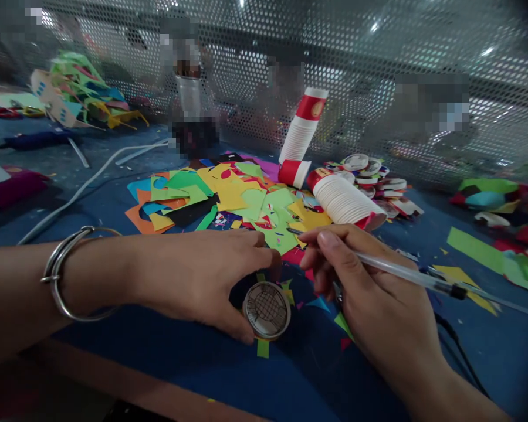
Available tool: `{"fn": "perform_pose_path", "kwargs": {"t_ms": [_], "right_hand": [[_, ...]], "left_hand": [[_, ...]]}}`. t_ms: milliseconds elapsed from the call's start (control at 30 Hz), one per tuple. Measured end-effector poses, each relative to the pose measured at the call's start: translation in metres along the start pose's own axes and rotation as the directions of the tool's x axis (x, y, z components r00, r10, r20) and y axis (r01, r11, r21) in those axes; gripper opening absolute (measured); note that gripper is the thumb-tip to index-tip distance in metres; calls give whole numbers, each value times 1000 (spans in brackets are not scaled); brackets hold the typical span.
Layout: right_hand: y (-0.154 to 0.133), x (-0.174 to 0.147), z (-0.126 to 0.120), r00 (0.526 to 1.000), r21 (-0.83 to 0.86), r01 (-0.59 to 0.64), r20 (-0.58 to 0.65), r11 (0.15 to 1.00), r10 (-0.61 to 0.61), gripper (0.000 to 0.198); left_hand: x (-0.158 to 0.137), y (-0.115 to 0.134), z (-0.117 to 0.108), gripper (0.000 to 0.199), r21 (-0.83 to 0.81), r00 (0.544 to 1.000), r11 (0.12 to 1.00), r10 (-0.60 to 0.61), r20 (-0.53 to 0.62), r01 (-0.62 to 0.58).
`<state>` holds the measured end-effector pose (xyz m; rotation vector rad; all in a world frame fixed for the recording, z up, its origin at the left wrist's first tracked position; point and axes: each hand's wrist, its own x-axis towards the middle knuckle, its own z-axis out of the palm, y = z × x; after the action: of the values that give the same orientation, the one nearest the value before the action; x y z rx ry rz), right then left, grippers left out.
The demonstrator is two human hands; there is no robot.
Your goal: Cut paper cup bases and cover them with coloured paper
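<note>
A round, pale disc [267,309] with a raised rim and dark grid lines drawn inside lies near the table's front edge. Green and yellow paper tabs stick out around it. Curved about its left side is my left hand [206,269], thumb close to the lower left rim; a gap shows between the curled fingers and the disc's top, and I cannot tell whether the thumb touches. My right hand [356,281] grips a clear-barrelled pen [391,269], its tip pointing left above the paper scraps, away from the disc.
Coloured paper scraps [229,193] spread behind my hands. White-and-red paper cup stacks [347,196] lie and lean near several cut round pieces [369,170]. A white cable [101,170] crosses the left side. A perforated metal screen [246,64] borders the blue table [308,381].
</note>
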<state>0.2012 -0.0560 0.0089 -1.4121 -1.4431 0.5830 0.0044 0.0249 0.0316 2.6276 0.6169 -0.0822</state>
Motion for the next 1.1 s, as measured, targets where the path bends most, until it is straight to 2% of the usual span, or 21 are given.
{"fn": "perform_pose_path", "kwargs": {"t_ms": [133,267,433,600,733,833,1100], "right_hand": [[0,0,0,1000,-12,5,-11,1000,-6,26],[-1,0,-1,999,-15,4,-40,1000,-5,25],[-1,-2,-1,999,-18,11,-42,1000,-12,25],[-2,-5,-1,998,4,30,-49,1000,-30,24],[-1,-7,0,998,92,3,-62,996,3,19],[0,-9,0,998,130,-2,-64,992,11,14],[-5,-12,-1,1000,-6,13,-9,1000,-13,20]], "left_hand": [[2,-6,7,43,-88,996,996,11,-84,-18],[1,-6,11,30,-81,979,997,-24,-203,7],[-2,-8,14,32,-60,959,997,-69,-275,55],[3,-15,12,36,-96,907,992,-109,-406,76],[8,-20,11,41,-139,900,983,-167,-402,121],[9,-20,11,42,-112,902,987,-153,-404,117],[6,-18,9,41,-31,925,995,-97,-369,92]]}}
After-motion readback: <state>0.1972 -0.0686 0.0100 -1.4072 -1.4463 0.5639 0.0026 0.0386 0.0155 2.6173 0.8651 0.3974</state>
